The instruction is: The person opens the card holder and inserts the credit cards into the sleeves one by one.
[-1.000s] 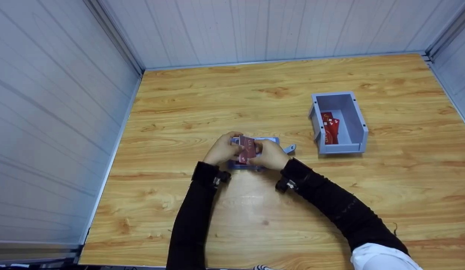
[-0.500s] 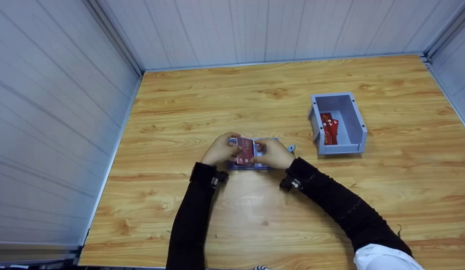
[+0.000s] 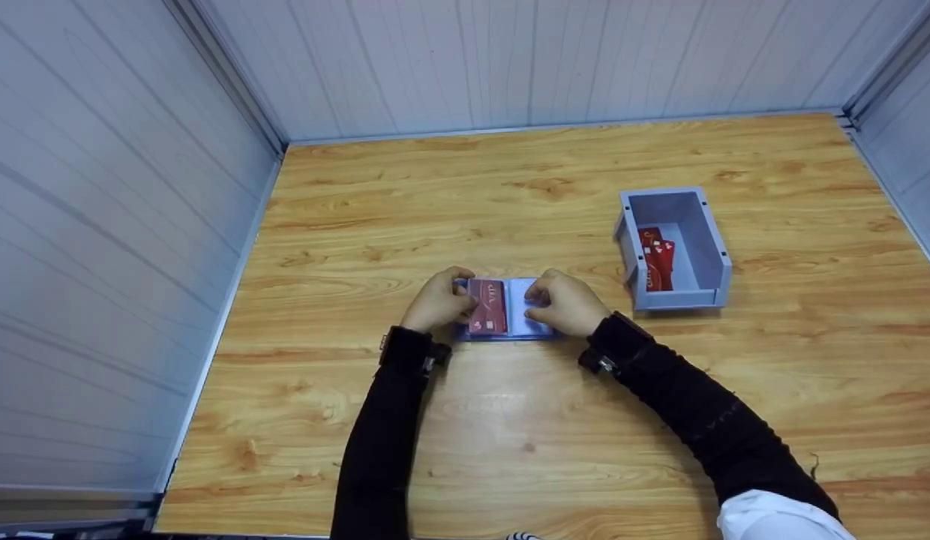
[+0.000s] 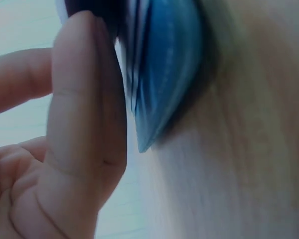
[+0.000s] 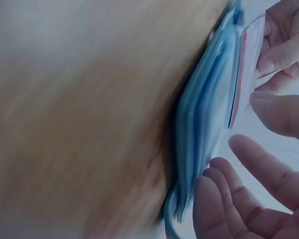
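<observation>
Surface (image 3: 285, 420): yellow wood grain; pale glare (image 3: 502, 405) at lower centre. Back wall (image 3: 472, 67) across top, left wall (image 3: 120, 225) down left side, right wall (image 3: 904, 165) upper right: all pale. Grey corner strip (image 3: 223, 75), upper left.

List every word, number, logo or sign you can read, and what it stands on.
None is legible.
Red rectangular card over the blue folding wallet: pale lettering, too small.
Red printed cards in the grey open-fronted plastic bin: light marks, too small.
Black fabric right sleeve: faint marks, too blurred.
</observation>
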Demonstrator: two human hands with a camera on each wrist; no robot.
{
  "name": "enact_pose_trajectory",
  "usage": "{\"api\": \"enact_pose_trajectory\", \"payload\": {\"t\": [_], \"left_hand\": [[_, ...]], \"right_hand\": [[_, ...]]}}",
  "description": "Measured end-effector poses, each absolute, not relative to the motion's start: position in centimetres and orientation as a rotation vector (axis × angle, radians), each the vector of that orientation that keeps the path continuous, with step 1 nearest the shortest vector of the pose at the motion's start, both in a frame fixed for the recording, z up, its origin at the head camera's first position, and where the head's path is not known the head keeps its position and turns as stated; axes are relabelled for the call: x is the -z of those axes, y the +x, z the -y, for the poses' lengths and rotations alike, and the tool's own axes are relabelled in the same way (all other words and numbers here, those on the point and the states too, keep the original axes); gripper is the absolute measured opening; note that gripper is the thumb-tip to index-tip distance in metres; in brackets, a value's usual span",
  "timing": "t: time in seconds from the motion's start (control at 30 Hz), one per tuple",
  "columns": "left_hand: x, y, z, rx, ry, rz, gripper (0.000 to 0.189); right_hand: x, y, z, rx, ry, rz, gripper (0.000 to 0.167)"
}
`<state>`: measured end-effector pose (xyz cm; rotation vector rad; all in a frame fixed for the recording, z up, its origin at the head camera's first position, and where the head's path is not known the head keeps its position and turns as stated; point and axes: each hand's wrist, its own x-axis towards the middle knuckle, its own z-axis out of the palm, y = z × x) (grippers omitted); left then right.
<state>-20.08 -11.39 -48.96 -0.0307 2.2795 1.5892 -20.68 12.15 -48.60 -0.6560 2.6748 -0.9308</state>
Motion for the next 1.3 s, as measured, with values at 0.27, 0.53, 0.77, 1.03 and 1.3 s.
{"api": "enact_pose_trajectory", "payload": {"t": [0.27, 0.53, 0.77, 1.03, 1.3], "left_hand": [[49.0, -20.0, 11.3, -1.506, -0.028, -2.392, 0.05], [48.5, -19.7, 11.0, -1.251, -0.031, -2.614, 0.049], [48.4, -19.6, 10.8, -1.122, -0.006, -2.726, 0.049], [48.5, -19.4, 10.6, -1.076, -0.017, -2.755, 0.048], [48.4, -19.4, 10.6, -1.06, -0.016, -2.771, 0.047]], "right_hand": [[48.8, -20.9, -12.5, 0.809, -0.691, -2.739, 0.027], [48.9, -21.3, -12.9, 0.851, -0.689, -2.713, 0.027], [49.0, -21.3, -13.2, 0.897, -0.684, -2.687, 0.028], [49.0, -21.0, -13.5, 0.897, -0.672, -2.679, 0.029], [49.0, -20.9, -13.6, 0.851, -0.65, -2.73, 0.03]]}}
